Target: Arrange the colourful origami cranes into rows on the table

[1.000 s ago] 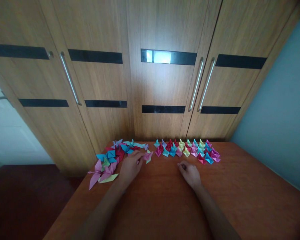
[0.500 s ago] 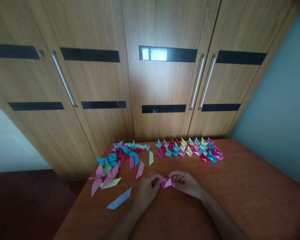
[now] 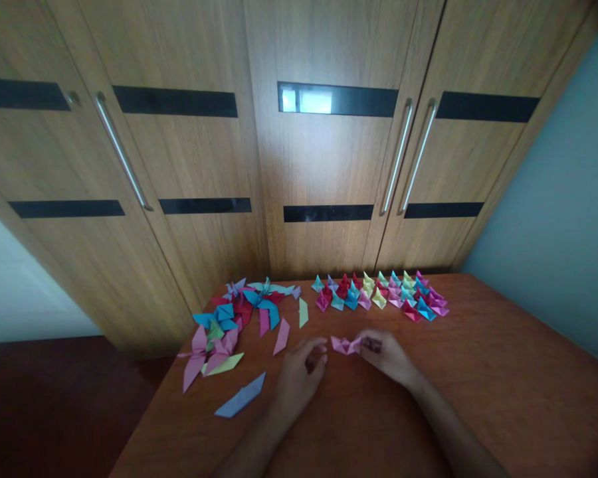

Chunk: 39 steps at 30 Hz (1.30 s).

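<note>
A small folded pink paper piece (image 3: 345, 345) is pinched at its right end by my right hand (image 3: 383, 354), over the middle of the table. Just to its left is my left hand (image 3: 303, 372), apart from the paper, its thumb and fingers separated with nothing between them. A flat pink strip (image 3: 282, 336) lies beyond my left hand, and a pale blue folded strip (image 3: 240, 396) rests to the left of it. Behind the hands, several small folded paper shapes (image 3: 351, 297) in many colours stand in rows.
The brown table (image 3: 503, 372) reaches back to wooden cabinet doors (image 3: 323, 159). At its left side lies a pile of larger folded papers (image 3: 224, 318), with a pale green strip (image 3: 303, 312) near it. A blue wall (image 3: 553, 252) is on the right.
My left hand has let go of the pink paper piece. My right hand has moved it a little to the right and away from me.
</note>
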Available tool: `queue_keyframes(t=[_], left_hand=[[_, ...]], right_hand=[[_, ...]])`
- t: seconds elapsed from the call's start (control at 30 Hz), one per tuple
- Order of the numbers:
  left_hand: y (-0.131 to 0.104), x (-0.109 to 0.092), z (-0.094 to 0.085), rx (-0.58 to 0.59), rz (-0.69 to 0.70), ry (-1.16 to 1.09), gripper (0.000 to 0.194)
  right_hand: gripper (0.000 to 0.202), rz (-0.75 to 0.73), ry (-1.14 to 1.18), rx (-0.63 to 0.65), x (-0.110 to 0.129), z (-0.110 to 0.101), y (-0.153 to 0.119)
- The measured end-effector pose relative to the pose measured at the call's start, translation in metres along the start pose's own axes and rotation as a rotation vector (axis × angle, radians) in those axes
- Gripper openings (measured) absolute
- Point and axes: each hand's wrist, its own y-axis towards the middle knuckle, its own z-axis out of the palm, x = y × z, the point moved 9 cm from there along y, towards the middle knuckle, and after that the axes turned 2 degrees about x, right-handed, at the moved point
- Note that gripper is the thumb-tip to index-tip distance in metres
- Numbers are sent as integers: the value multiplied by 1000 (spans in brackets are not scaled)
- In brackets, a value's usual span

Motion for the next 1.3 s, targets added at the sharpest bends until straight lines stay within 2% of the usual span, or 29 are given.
queue_keyframes(t=[0.07,0.17,0.23,0.3,0.43,0.57,0.77,1.0,1.1,1.2,1.3], left_hand=[[0,4,1,5,-19,0,27],[-1,6,3,27,-11,13,22],[-1,4,5,44,5,21,20],[-2,1,6,65,25,23,20],[-3,-4,9,99,46,24,21],[-3,-3,10,108,52,27,22],[-4,-2,13,115,52,41,22],[-3,-2,13,144,41,61,23],[-2,-1,13,144,38,61,23],[-1,0,13,141,38,53,23],[-1,0,14,151,36,43,24]], right_hand=[[29,23,-80,-154,-11,-32,0],[33,131,-337,-437,-31,-86,-10],[33,255,-516,-541,-44,-109,-18],[33,402,-660,-566,-56,-121,-26],[34,640,-821,-489,-65,-121,-33],[34,709,-870,-433,-64,-117,-33],[32,668,-890,-468,-57,-119,-33],[26,618,-853,-307,-53,-106,-28],[33,599,-819,-277,-53,-106,-31],[42,550,-788,-356,-48,-119,-33],[36,493,-808,-415,-41,-132,-21]])
